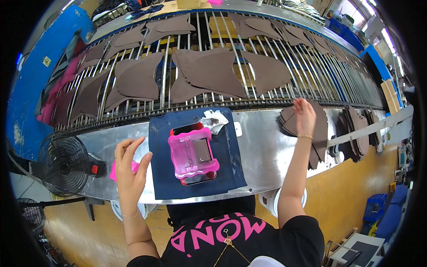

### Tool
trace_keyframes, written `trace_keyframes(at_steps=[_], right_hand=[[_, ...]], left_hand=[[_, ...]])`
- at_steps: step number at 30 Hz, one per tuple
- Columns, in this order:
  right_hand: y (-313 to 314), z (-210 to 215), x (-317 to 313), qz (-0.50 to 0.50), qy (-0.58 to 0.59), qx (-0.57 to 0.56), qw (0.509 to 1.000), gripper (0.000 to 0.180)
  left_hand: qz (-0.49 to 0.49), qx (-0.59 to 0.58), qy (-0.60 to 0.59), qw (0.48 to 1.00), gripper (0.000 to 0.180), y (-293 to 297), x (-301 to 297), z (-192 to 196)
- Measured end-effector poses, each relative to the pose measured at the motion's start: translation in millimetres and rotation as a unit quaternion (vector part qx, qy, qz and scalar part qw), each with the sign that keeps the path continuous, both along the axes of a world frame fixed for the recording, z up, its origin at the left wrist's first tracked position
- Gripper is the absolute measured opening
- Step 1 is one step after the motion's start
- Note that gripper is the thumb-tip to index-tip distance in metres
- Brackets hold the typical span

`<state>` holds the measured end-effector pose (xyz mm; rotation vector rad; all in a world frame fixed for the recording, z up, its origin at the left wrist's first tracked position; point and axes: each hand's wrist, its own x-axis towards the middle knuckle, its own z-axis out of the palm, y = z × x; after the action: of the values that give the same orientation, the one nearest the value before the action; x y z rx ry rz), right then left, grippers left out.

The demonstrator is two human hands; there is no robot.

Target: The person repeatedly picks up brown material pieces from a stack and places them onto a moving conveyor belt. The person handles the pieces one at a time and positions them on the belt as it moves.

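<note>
My left hand (130, 171) is raised over the left part of the metal table, fingers apart and empty, with a bright pink piece (133, 166) partly hidden behind it. To its right, a pink plastic tray-like holder (180, 155) with wavy edges sits on a dark blue sheet (229, 164). Red and black parts show under its ends, and a grey-brown block (202, 150) lies inside. A crumpled white cloth (214, 120) touches the holder's far corner. My right hand (305, 118) is by a stack of brown flat cut pieces (319, 144), fingers extended, nothing visible in them.
Beyond the table runs a conveyor of metal bars (167, 75) carrying brown cut pieces (207, 71). More brown stacks (351, 133) stand at the right, beside a pale bar (371, 127). A black fan (64, 163) stands at the left, near a blue machine panel (33, 89).
</note>
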<state>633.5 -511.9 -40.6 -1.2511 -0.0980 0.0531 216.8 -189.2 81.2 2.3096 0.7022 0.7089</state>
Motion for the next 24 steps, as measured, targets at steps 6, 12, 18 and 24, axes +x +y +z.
trace_keyframes(at_steps=[6, 12, 18, 24], right_hand=[[-180, -23, -20, -0.252, -0.073, -0.590, 0.764, 0.045], [-213, -53, -41, -0.225, 0.052, -0.721, 0.654, 0.057], [-174, -15, -47, -0.211, 0.111, -0.767, 0.595, 0.057], [-193, -33, -31, -0.213, 0.057, -0.757, 0.615, 0.055]], left_hand=[[-0.064, 0.009, -0.040, 0.997, 0.026, -5, 19, -9], [-0.049, 0.030, -0.027, 0.998, 0.025, -13, 24, -11], [0.007, -0.076, -0.045, 0.996, 0.025, -15, 10, -21], [0.030, -0.115, -0.081, 0.990, 0.025, -14, 6, -28]])
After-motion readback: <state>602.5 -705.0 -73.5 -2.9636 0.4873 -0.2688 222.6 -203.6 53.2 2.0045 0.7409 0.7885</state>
